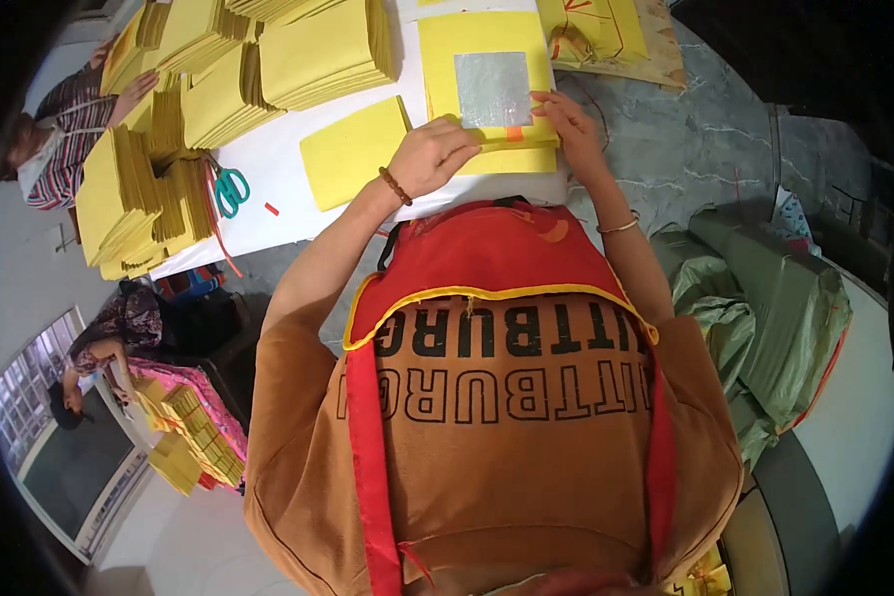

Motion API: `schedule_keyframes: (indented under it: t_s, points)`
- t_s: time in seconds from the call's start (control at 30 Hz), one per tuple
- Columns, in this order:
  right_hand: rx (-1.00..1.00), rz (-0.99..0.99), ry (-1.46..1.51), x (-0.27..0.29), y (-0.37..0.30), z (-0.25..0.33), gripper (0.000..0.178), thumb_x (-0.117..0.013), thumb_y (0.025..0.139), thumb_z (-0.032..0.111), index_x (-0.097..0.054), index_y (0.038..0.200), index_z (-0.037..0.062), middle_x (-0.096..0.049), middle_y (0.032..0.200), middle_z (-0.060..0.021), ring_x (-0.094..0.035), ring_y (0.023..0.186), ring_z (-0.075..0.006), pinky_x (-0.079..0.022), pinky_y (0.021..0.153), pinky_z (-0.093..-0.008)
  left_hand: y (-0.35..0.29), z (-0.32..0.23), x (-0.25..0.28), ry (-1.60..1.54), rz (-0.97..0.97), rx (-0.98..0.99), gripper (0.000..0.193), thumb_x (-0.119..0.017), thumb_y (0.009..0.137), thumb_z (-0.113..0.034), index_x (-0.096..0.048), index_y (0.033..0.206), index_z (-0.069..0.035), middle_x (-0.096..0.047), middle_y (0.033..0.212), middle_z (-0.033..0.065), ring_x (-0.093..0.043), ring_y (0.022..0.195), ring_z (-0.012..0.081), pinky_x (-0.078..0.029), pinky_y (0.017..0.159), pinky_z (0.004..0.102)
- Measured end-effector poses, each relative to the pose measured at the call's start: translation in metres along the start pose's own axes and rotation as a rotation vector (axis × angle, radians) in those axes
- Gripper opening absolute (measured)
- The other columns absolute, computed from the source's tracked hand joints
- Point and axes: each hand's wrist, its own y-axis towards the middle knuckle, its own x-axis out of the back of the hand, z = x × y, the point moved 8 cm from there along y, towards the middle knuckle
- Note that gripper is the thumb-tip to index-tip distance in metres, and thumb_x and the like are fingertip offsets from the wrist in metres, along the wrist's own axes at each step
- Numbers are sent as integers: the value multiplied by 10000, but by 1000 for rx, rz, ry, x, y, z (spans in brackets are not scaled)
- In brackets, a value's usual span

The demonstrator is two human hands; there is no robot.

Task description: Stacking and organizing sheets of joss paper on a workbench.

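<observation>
A yellow paper sheet (442,70) with a silver square (493,91) lies in front of me on the white-covered table. A small orange-red strip (514,133) shows at its near edge, where the paper is folded over. My left hand (433,156) is closed on the left end of that folded edge, its fingers pressed together. At the right edge, my right hand (572,131) has its fingers bent over the paper, beside the silver square; its grip is partly hidden. More yellow paper (517,162) sticks out underneath. Left of my left hand lies a loose yellow sheet (353,154).
Thick stacks of yellow paper (318,55) fill the table's left side. Green-handled scissors (230,192) and a red scrap (271,209) lie nearby. One person (65,164) handles stacks at far left; another (109,343) is behind. Green wrapped bundles (770,298) stand at right.
</observation>
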Motion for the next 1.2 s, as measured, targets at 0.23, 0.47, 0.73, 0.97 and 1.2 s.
schedule_keyframes:
  t_s: [0.23, 0.47, 0.73, 0.97, 1.2]
  points:
    - [114, -9, -107, 2, 3, 3, 244, -517, 897, 174, -669, 887, -17, -622, 1051, -65, -516, 1035, -158, -376, 920, -278, 4, 13, -1, -138, 40, 177, 142, -572, 789, -141, -621, 783, -8, -594, 729, 119, -573, 719, 270, -465, 657, 352]
    - [27, -10, -43, 1, 3, 0, 230, -526, 884, 180, -678, 877, 8, -622, 1076, -69, -502, 1074, -178, -344, 960, -300, 4, 24, -4, -203, 69, 312, 175, -557, 774, -186, -629, 770, -26, -593, 712, 106, -574, 714, 261, -459, 644, 352]
    - [54, 71, -86, 4, 6, -5, 209, -545, 860, 169, -660, 949, 19, -603, 1130, -61, -457, 1145, -196, -322, 993, -321, 3, 31, -6, -250, 108, 413, 164, -574, 762, -175, -641, 767, -26, -604, 714, 97, -581, 699, 255, -459, 632, 347]
    - [260, 288, -437, -4, -7, 10, 394, -588, 747, 92, -572, 1137, 40, -493, 1300, -27, -314, 1286, -239, -224, 1075, -359, 0, 47, -14, -414, 125, 554, 176, -588, 762, -176, -655, 783, -14, -613, 712, 99, -584, 653, 198, -458, 615, 300]
    - [196, 368, -238, 2, 0, -1, 426, -538, 723, 50, -559, 1149, 43, -462, 1333, -20, -266, 1312, -248, -192, 1092, -373, 1, 52, -18, -451, 153, 543, 178, -582, 756, -169, -654, 785, -8, -605, 651, 96, -561, 596, 149, -445, 584, 281]
